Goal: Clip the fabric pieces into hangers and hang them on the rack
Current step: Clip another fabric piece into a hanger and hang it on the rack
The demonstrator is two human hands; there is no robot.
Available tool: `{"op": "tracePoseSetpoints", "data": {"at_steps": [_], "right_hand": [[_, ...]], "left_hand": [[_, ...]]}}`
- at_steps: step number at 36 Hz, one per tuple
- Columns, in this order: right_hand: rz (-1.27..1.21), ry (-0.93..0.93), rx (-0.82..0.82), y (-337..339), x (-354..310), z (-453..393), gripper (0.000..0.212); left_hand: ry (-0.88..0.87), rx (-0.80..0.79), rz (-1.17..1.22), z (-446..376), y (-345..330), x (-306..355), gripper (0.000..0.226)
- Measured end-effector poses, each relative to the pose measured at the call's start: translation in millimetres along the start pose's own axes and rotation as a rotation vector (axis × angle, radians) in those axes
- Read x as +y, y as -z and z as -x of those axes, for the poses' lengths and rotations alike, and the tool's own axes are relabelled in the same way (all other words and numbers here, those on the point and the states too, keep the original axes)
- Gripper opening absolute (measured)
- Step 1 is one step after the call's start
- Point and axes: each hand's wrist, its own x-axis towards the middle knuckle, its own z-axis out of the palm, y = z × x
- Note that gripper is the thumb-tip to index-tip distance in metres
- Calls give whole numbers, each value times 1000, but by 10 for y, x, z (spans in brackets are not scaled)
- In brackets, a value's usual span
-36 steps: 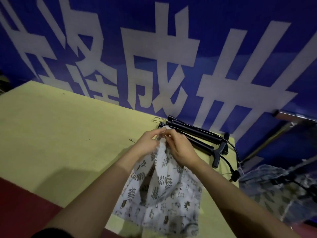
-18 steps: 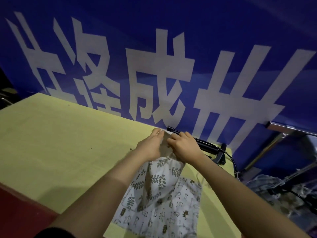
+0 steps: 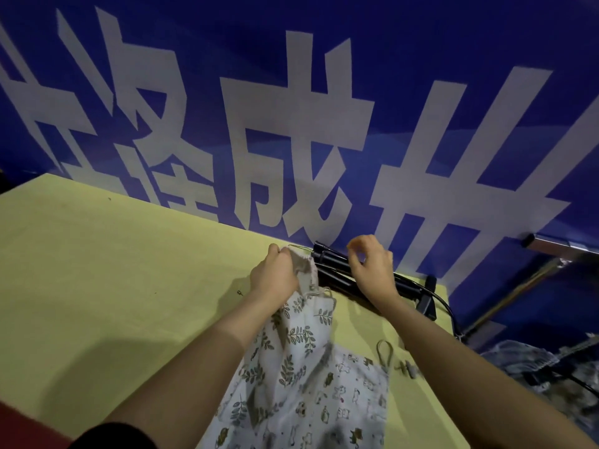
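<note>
I am looking down at a blue banner point(image 3: 324, 92) with large white characters, standing behind a yellow-green counter point(image 3: 113, 286). At the right edge a metal rack point(image 3: 551, 254) is showing, with already clipped fabric point(image 3: 534, 361) hanging blurred below it.

On the counter, a stack of black hangers point(image 3: 408, 288) is lying along the banner's foot, long axis running from upper left to lower right. The leaf-print fabric piece point(image 3: 301, 358) is draping from the stack's left end down toward me, over a second printed piece point(image 3: 353, 403) lying flat.

The left hand point(image 3: 275, 273) is pinching the gathered top edge of the leaf-print fabric, touching the left end of the hangers. The right hand point(image 3: 372, 267) is hovering over the middle of the stack, fingers loosely curled and gripping nothing that I can make out.

I am judging the clipping step as under way: the right hand is nearer the hanger bars and is placed to open a clip, while the left feeds the fabric edge rightward along the hanger's long axis.
</note>
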Motion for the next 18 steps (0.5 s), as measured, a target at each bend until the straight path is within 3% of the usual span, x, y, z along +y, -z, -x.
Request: {"op": "tracePoseSetpoints", "data": {"at_steps": [5,11,18], "right_hand": [[250,-125,-249,-153,347,-191,19],[577,-162,-546,-514,740,-258,54],[722,-80,-574,-717,923,-290,37]], "left_hand": [[25,-12,24,-192,-84,-42,33],[-19,-62,53,-431,-257,-27,33],[-92,-85,69,-569,-441,-143,39]]}}
